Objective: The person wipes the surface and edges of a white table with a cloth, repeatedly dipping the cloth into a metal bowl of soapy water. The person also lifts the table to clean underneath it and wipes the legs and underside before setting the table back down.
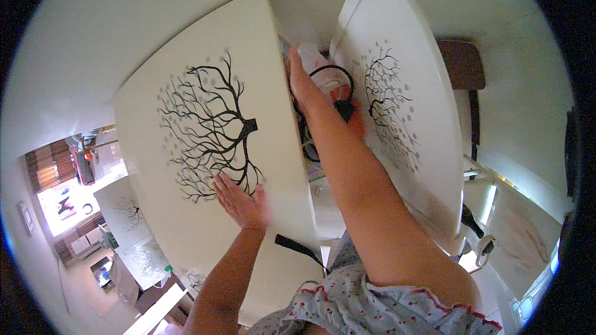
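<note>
A large cream cabinet panel [274, 88] with a printed black tree stands before me. My left hand [244, 202] rests on its lower part, fingers extended, holding nothing. My right hand [301, 86] reaches into the gap beside the panel's right edge. Its fingertips are partly hidden there, so a grip on the edge cannot be confirmed. To the right, a white door [405, 181] with a similar tree print stands swung out. Inside the gap are a whitish plastic bag [309, 56], a looped black cord [352, 79] and a red-orange item [356, 123], partly covered by my forearm.
A black strap [298, 245] hangs near the panel's lower right. Behind the white door are a brown backrest [461, 65] and a pale wall [512, 116]. Another tree-printed cabinet [111, 200] and a bright window [65, 204] lie at far left.
</note>
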A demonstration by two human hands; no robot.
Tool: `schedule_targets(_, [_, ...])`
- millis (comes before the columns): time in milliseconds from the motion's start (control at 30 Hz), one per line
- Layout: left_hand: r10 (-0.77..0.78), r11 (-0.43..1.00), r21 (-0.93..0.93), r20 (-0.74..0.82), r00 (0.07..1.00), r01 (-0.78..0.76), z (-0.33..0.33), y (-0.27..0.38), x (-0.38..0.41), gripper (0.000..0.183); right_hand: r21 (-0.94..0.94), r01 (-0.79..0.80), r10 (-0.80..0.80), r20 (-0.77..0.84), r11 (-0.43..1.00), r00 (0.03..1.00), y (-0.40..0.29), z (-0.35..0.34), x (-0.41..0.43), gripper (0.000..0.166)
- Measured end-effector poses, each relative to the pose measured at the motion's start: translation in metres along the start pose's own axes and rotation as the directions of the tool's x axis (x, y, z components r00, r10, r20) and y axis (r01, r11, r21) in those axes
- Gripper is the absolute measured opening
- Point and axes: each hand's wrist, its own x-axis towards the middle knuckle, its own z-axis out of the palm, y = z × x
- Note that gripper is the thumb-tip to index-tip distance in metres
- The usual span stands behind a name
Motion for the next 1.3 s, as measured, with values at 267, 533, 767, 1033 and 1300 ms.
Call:
schedule_targets(267, [0.087,0.995,0.061,-0.103,0.991,-0.081,-0.018,0.016,0.006,0.092,-0.809,0.343,-0.789,-0.223,0.478,0.573,0.012,-0.001,-0.032,0.022])
schedule_targets(533, [0.012,0.995,-0.094,-0.031,0.999,-0.015,-0.037,0.035,-0.020,0.091,-0.753,0.481,-0.808,-0.113,0.450,0.578,-0.039,0.048,-0.136,0.025])
schedule_targets(767, [0.182,0.975,-0.159,0.180,0.967,-0.155,-0.036,0.012,-0.193,0.105,-0.870,0.484,-0.639,0.318,0.098,0.700,0.105,0.008,-0.237,0.033])
schedule_targets(1033, [0.024,0.989,-0.132,0.575,0.818,0.064,-0.017,-0.058,-0.356,0.126,-0.599,0.637,0.177,0.646,-0.484,0.742,0.141,-0.006,-0.264,0.082])
schedule_targets(1300, [-0.034,0.979,-0.171,0.406,0.913,0.112,0.011,-0.088,-0.429,0.134,-0.611,0.521,0.033,0.629,-0.595,0.776,0.149,0.001,-0.286,0.081])
